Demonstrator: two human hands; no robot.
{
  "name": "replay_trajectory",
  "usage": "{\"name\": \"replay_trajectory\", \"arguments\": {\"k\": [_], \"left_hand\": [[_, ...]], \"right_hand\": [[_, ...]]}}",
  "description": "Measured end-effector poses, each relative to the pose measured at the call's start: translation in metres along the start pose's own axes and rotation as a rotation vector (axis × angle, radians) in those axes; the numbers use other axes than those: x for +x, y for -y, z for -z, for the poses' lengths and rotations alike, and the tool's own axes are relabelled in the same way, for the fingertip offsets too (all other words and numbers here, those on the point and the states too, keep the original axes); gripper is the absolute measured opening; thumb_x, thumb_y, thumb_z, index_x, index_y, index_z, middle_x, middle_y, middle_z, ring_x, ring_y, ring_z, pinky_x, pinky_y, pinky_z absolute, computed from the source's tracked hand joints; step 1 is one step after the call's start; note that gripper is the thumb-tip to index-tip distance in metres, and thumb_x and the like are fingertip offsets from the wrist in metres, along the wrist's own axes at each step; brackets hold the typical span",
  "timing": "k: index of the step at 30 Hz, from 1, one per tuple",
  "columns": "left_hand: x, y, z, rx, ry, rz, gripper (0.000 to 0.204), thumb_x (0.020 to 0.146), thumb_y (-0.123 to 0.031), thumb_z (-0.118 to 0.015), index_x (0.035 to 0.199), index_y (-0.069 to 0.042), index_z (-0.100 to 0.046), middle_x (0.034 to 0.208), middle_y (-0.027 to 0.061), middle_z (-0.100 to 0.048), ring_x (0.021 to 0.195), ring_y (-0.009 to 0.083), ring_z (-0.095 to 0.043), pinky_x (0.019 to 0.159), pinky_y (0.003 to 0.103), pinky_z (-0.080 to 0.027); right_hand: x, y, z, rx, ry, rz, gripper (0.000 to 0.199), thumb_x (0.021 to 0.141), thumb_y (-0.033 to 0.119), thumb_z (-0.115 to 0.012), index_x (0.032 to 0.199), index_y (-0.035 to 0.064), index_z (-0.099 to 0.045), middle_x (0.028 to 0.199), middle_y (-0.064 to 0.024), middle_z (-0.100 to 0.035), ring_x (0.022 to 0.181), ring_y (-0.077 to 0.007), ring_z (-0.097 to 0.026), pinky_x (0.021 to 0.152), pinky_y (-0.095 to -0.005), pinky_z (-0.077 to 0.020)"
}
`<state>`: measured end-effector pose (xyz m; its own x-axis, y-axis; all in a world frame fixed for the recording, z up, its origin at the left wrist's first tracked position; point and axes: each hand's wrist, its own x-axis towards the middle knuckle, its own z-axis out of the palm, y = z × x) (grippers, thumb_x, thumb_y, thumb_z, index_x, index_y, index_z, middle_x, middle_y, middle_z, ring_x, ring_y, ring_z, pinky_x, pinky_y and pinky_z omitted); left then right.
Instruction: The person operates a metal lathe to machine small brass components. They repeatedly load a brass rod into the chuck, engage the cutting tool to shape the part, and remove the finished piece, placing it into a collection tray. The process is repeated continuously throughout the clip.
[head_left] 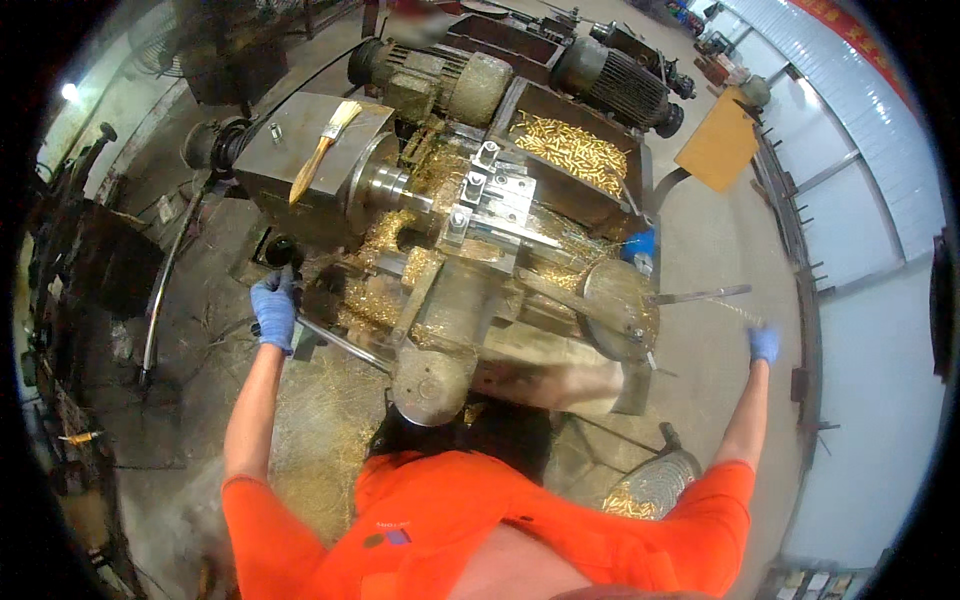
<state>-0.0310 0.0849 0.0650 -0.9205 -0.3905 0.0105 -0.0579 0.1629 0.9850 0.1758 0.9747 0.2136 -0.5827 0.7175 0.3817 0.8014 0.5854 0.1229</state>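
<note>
My left hand [273, 310], in a blue glove, is closed around the end of a metal lever [345, 345] at the near left of a small lathe [430, 330]. A dark knob shows just left of that hand. My right hand [764, 344], also gloved in blue, is out at the right, smeared by motion, so its fingers cannot be made out. Just beyond it runs a thin pale streak. A straight metal bar [700, 295] sticks out from the machine's round end toward that hand. The shiny chuck [385, 187] faces a bolted tool post [490, 200].
A brush [325, 150] lies on the grey headstock [300, 150]. Behind the tool post, a metal bin [645, 165] holds many small brass pieces [575, 150]. More pieces lie on a round stool [665, 480] near my right arm. Motors [610, 80] stand at the back; brass chips cover the machine bed.
</note>
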Motion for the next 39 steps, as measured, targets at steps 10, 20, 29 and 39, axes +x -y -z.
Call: {"name": "replay_trajectory", "arguments": {"k": [10,20,29,39], "left_hand": [[0.010,0.019,0.012,0.133,0.006,-0.134,0.026,0.083,-0.028,-0.063,0.072,-0.003,-0.063,0.056,0.0006,-0.054,0.048,0.0077,-0.043,0.044,0.025,-0.034],[0.012,0.027,0.013,0.101,0.058,-0.140,0.027,0.083,-0.027,-0.063,0.085,0.001,-0.065,0.065,0.0016,-0.059,0.051,0.0081,-0.047,0.047,0.025,-0.038],[0.000,0.009,0.010,0.042,0.091,-0.118,0.026,0.085,-0.020,-0.058,0.089,0.005,-0.064,0.074,0.0063,-0.065,0.063,0.0092,-0.052,0.059,0.026,-0.043],[0.032,0.046,0.086,1.120,0.451,-0.155,0.044,0.076,-0.036,-0.061,0.107,-0.006,-0.058,0.086,0.0162,-0.064,0.079,0.0294,-0.062,0.067,0.037,-0.048]], "right_hand": [[-0.102,0.304,0.095,1.157,0.683,0.596,0.033,0.076,0.023,-0.068,0.102,0.0029,-0.065,0.109,-0.0098,-0.060,0.097,-0.0142,-0.055,0.082,-0.0282,-0.0435],[-0.146,0.484,0.118,0.741,0.628,1.174,0.057,0.068,0.032,-0.070,0.114,0.0029,-0.056,0.116,-0.0181,-0.056,0.097,-0.0275,-0.059,0.086,-0.0332,-0.0440],[-0.105,0.348,0.091,0.491,0.706,0.604,0.042,0.068,0.028,-0.072,0.098,0.0000,-0.064,0.086,-0.0139,-0.066,0.078,-0.0229,-0.062,0.073,-0.0313,-0.0475],[-0.150,0.310,0.116,0.790,0.648,0.427,0.031,0.071,0.020,-0.072,0.094,0.0014,-0.065,0.081,-0.0066,-0.066,0.074,-0.0125,-0.058,0.069,-0.0293,-0.0466]]}}
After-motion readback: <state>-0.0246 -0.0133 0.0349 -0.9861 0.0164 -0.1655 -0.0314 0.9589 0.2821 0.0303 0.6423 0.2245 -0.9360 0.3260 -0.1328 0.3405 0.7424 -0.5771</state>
